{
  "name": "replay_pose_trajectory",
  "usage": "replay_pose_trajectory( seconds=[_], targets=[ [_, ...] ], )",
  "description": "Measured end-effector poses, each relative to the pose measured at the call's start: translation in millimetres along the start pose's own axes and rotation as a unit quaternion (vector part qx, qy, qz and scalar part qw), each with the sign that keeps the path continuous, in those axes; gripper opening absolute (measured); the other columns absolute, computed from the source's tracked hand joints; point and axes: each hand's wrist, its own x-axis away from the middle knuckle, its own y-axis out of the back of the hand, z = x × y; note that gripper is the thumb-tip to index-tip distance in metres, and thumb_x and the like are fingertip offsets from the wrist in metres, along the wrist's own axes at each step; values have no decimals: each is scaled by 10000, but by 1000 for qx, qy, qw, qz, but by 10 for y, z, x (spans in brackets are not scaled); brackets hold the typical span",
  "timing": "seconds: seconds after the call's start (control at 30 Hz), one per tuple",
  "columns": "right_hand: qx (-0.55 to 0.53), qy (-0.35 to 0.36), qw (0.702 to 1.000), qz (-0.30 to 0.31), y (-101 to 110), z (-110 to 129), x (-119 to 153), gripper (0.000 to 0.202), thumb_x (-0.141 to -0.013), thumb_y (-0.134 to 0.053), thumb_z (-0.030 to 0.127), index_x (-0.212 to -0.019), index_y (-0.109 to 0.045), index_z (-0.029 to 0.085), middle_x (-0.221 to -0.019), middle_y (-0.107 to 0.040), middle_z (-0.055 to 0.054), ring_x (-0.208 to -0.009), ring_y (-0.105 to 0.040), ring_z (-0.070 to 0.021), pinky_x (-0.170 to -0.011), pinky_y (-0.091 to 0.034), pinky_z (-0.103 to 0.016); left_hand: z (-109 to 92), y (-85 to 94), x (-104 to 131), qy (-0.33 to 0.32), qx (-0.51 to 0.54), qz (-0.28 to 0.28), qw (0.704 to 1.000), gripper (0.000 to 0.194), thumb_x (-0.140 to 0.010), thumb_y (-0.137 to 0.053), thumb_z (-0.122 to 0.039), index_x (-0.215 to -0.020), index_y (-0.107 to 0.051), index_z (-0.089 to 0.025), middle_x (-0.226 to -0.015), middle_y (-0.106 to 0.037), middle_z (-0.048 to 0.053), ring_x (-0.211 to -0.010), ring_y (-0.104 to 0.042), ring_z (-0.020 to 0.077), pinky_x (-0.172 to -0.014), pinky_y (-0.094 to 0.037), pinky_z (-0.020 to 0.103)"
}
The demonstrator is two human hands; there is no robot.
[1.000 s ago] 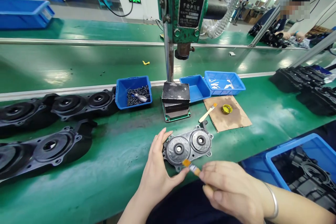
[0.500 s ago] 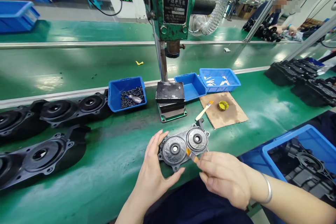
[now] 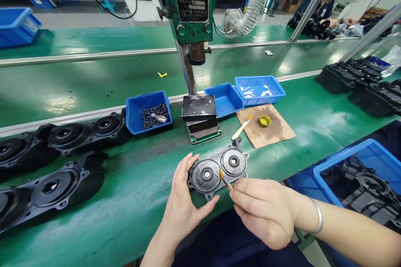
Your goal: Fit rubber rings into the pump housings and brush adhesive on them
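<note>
While your left hand (image 3: 183,208) cups the left edge of the plate (image 3: 217,170) at lower centre of the frame, fingers open against it, your right hand (image 3: 266,212) pinches a small brush (image 3: 224,178), its bristles touching the plate between the two round hubs. Just above sits the press (image 3: 192,4) with its dark block (image 3: 199,110). A second brush (image 3: 242,127) and a yellow cap (image 3: 265,121) lie on cardboard (image 3: 275,133) to the right. Black housings (image 3: 56,179) fill the left side.
</note>
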Motion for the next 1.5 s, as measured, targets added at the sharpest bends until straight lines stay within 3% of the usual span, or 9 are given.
replay_pose_trajectory(
  seconds=[0.3,0.5,0.73,0.97,1.2,1.37,1.5],
  targets=[
    [11,-18,1000,19,112,14,-37,162,-869,-559,2,-831,-650,131,-895,-748,-119,-872,-726,-197,-868,-658,-323,11,2,1,13,6,9,1000,1058,-851,-787,-327,-1612,-62,-209,-1520,-453,222,-1497,-374,355,-1205,-339,643],
    [-26,-52,998,-17,-136,159,55,145,-859,-568,48,-854,-687,131,-927,-744,-109,-879,-735,-180,-913,-640,-269,1,4,5,10,18,8,1000,1042,-866,-771,-334,-1613,-55,-206,-1517,-456,238,-1500,-363,369,-1190,-354,659],
    [-29,35,998,-37,-308,133,-43,153,-889,-583,184,-882,-724,126,-975,-763,-129,-961,-752,-199,-1036,-585,-283,52,-18,48,25,46,15,999,1097,-847,-800,-367,-1614,-26,-241,-1555,-409,225,-1524,-316,364,-1209,-309,674],
    [-47,3,998,31,-107,50,-119,164,-964,-552,93,-1011,-697,33,-951,-786,-129,-966,-762,-168,-1076,-544,-243,16,9,42,21,34,17,999,1041,-872,-757,-335,-1614,-37,-219,-1552,-413,220,-1518,-329,359,-1215,-323,649],
    [-10,-61,995,80,183,139,6,234,-914,-559,39,-1117,-670,76,-967,-798,-126,-925,-781,-206,-961,-638,-285,2,1,15,18,38,14,999,1106,-846,-789,-312,-1612,-1,-200,-1534,-436,232,-1509,-349,350,-1218,-332,635],
    [-17,-126,991,36,-9,340,36,220,-933,-623,109,-1134,-694,162,-1063,-799,-102,-991,-776,-231,-970,-650,-328,10,-6,31,24,68,5,997,1124,-830,-803,-307,-1612,0,-217,-1548,-407,229,-1537,-291,361,-1227,-305,646],
    [-51,-17,997,46,-206,171,-234,181,-944,-573,111,-1082,-690,97,-1040,-792,-123,-1002,-763,-211,-1013,-617,-311,27,-11,80,46,107,-22,993,1148,-828,-808,-329,-1610,26,-214,-1598,-300,245,-1556,-235,368,-1238,-279,640]
  ],
)
